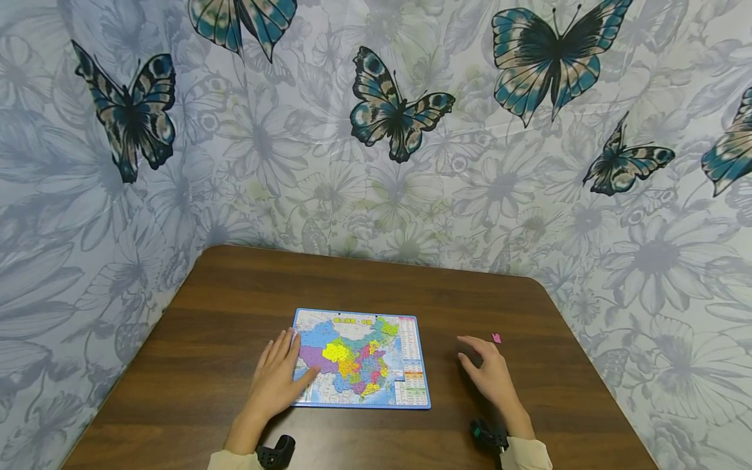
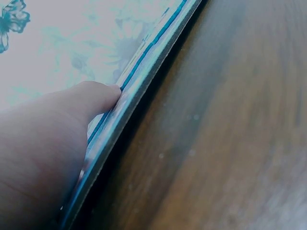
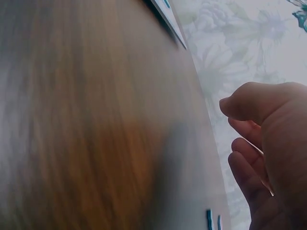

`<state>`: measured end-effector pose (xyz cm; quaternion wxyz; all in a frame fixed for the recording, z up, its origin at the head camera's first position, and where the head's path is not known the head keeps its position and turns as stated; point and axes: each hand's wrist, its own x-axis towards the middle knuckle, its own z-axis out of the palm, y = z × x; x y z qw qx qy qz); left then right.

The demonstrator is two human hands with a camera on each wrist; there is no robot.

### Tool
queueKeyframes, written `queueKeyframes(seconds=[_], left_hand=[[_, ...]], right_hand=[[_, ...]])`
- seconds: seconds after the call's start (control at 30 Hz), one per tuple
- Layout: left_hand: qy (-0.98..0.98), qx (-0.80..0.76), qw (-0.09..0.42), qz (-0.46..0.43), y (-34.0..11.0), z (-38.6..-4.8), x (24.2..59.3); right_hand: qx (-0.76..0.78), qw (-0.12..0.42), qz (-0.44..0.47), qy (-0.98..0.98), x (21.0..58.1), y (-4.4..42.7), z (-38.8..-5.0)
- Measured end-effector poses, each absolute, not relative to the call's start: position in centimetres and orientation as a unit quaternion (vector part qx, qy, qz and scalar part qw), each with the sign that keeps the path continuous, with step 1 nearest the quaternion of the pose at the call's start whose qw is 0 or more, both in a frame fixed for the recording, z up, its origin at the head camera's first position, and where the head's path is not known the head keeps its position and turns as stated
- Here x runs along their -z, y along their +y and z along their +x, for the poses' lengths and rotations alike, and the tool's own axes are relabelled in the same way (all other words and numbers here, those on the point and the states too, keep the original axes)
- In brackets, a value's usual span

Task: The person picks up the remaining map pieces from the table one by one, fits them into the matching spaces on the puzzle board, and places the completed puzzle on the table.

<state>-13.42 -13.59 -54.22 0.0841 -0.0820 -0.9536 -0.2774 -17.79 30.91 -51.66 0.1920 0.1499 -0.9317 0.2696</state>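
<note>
A map puzzle board (image 1: 352, 359) with a blue rim and many-coloured regions lies flat on the table. My left hand (image 1: 278, 375) rests on its left side, fingers straight and thumb over the lower left part. In the left wrist view the thumb (image 2: 98, 98) touches the board near its edge (image 2: 144, 84). To the right of the board, apart from it, my right hand (image 1: 490, 375) hovers over or rests on the table; which, I cannot tell. Its fingers (image 3: 247, 177) are loosely bent with nothing seen between them. A small pink piece (image 1: 496, 338) lies just beyond that hand.
The brown wooden table (image 1: 235, 281) has rounded far corners and meets a butterfly-patterned wall covering (image 1: 405, 196). Black wrist bands (image 1: 276, 452) sit at both wrists. Two thin blue strips (image 3: 209, 219) show low in the right wrist view, too small to identify.
</note>
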Motion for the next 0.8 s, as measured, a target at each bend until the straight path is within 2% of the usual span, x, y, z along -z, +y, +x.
queueKeyframes(seconds=[0.8], left_hand=[[-0.954,0.274,0.092,-0.084,-13.7,-13.5,54.6]], right_hand=[[-0.267,0.207,0.090,-0.937,52.4,35.0,-16.5]])
